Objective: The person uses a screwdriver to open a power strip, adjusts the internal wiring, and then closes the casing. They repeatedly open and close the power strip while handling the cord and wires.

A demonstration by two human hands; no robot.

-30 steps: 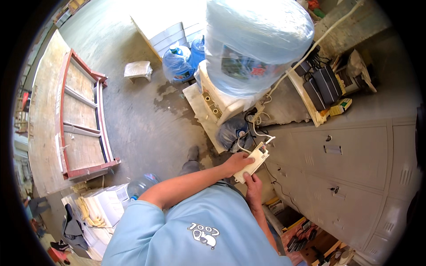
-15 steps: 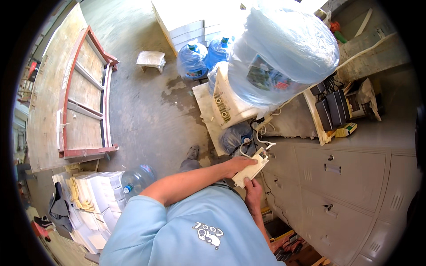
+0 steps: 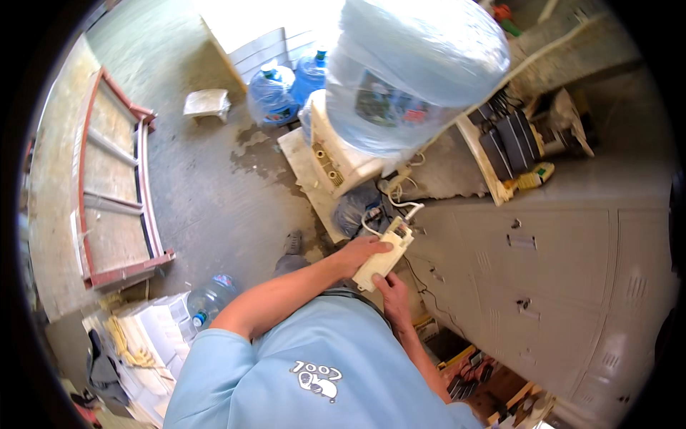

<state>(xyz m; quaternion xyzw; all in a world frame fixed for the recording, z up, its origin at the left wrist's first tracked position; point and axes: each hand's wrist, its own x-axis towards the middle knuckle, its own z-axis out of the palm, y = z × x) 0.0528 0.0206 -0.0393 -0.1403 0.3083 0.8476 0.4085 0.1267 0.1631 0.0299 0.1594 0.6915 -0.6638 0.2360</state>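
Observation:
Both my hands hold a long cream power strip (image 3: 383, 257) in front of my waist, tilted with its far end to the right. My left hand (image 3: 364, 253) grips its left side, the thumb lying across the top face. At the near end, my right hand (image 3: 392, 292) pinches the edge with its thumb on top; its other fingers are hidden underneath. A white cord (image 3: 413, 209) runs by the strip's far end, where small parts show but are too blurred to tell. Just beyond stands a water dispenser (image 3: 341, 161) bearing a large plastic-wrapped water bottle (image 3: 421, 79).
Grey metal lockers (image 3: 557, 279) fill the right side. Blue water bottles (image 3: 271, 96) stand behind the dispenser, and a low stool (image 3: 206, 104) farther left. A red-edged wooden frame (image 3: 89, 186) leans at left, near an empty bottle (image 3: 212, 299) and stacked white boxes (image 3: 153, 325).
The whole view has swung, so the surroundings sit farther left in the picture. Both hands keep hold of the power strip, with little change in grip.

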